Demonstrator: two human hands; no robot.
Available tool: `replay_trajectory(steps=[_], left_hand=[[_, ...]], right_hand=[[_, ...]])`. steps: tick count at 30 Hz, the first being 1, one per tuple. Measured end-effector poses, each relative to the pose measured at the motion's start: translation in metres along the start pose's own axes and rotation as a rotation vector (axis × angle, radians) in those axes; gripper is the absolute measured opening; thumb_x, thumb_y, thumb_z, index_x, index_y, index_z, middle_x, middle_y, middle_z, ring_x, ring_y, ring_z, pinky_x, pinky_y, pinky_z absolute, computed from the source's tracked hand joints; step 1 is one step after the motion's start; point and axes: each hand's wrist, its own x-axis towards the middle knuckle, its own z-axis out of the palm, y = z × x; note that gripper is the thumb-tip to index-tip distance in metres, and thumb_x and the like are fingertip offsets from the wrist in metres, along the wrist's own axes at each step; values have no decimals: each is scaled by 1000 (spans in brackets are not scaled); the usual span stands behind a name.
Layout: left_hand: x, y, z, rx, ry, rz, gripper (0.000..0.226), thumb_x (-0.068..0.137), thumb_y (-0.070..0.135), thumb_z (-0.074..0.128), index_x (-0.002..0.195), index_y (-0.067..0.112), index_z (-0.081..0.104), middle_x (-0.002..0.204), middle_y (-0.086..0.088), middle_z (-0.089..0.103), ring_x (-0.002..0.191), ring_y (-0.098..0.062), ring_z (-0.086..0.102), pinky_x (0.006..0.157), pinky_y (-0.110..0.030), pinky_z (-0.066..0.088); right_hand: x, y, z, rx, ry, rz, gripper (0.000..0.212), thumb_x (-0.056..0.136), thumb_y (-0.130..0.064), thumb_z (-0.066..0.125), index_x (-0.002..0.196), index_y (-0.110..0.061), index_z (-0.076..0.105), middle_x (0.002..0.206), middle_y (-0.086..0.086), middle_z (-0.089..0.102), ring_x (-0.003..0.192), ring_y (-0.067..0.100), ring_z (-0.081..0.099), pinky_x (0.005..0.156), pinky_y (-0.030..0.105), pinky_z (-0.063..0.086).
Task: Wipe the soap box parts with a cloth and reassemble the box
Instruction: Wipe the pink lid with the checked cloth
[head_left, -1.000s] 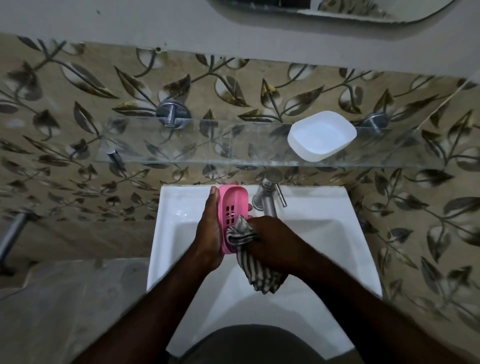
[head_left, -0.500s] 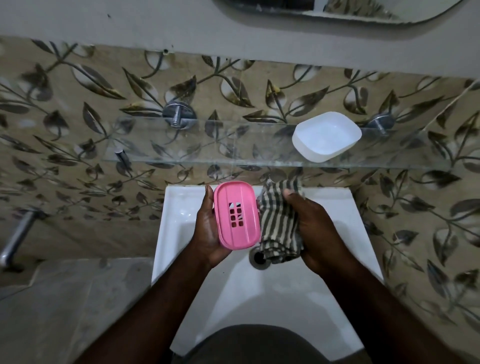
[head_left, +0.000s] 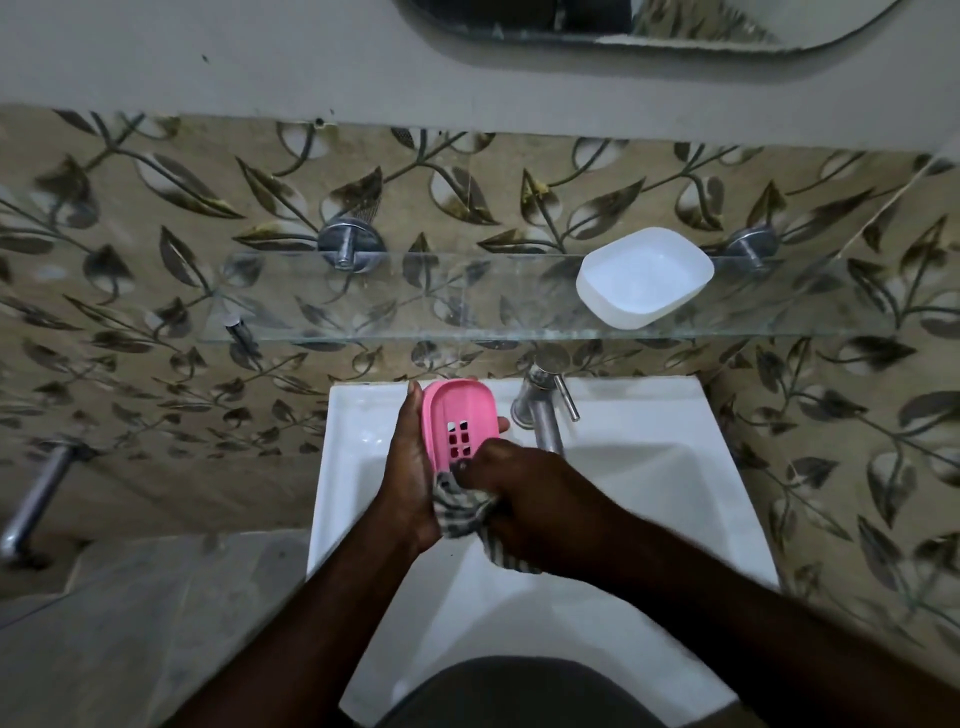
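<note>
Wiping is in progress on one of the two soap box parts. Left hand (head_left: 410, 467) grips the pink slotted tray (head_left: 457, 421) by its long edges, with the fingertips showing past the tray's far edge at 3 o'clock and the thumb along the edge at 9 o'clock. The tray is held over the white sink (head_left: 675, 493), just left of the chrome tap (head_left: 540, 410), with its slotted face toward the camera. Right hand (head_left: 524, 493) is clenched on the striped cloth (head_left: 462, 509), pressing it against the tray's near end at 6 o'clock. The cloth's loose tail hangs below the right wrist.

The white tray base (head_left: 644, 275) sits open side up on the glass shelf (head_left: 363, 306), at 1 o'clock from the hands and well apart from them. It touches nothing but the shelf.

Progress, as a judgement: the task is at a middle stage. The pink part is under treatment, and only its near end is covered by the cloth. Whether the white part is already wiped cannot be told from this view. Reassembly is not yet done, since the two parts are separate. Remaining steps appear to be finishing the pink part, wiping the white part if needed, and seating the pink tray into the white base.

Count: one pink tray, one white base, one cloth, one tap, one shelf with two visible round chrome brackets (head_left: 350, 244).
</note>
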Motion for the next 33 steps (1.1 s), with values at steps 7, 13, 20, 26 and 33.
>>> replay_trajectory(steps=[7, 13, 20, 26, 33], left_hand=[[1, 6, 9, -31, -23, -30, 77, 83, 70, 39, 111, 6, 72, 109, -20, 70, 92, -32, 71, 84, -44, 55], [-2, -1, 18, -90, -74, -35, 66, 92, 61, 37, 91, 10, 79, 96, -14, 74, 85, -26, 72, 75, -37, 58], [2, 3, 24, 127, -5, 155, 60, 95, 60, 28, 107, 18, 70, 98, -12, 74, 81, -25, 72, 74, -40, 57], [5, -3, 29, 228, 54, 281, 56, 95, 56, 30, 102, 18, 70, 94, -7, 76, 85, -21, 73, 73, -34, 59], [4, -10, 21, 422, 173, 352, 61, 76, 65, 41, 99, 17, 71, 88, -14, 76, 82, -28, 72, 77, -38, 57]], right_hand=[[6, 11, -30, -147, 99, 82, 39, 72, -28, 55, 109, -26, 67, 102, 1, 66, 95, 26, 64, 77, 37, 52], [21, 5, -26, -381, 228, -23, 30, 73, -19, 55, 99, -20, 69, 97, 4, 63, 79, 26, 63, 54, 32, 48], [31, 13, -36, -419, 266, 133, 30, 80, -31, 51, 105, -24, 66, 92, 2, 58, 79, 28, 62, 54, 31, 44], [27, 7, -25, -239, 236, 394, 20, 87, -29, 53, 106, -23, 60, 104, 3, 63, 95, 29, 62, 68, 31, 38], [3, 18, 7, 480, 14, 546, 21, 85, -13, 60, 64, -14, 64, 70, 9, 69, 68, 24, 67, 67, 38, 54]])
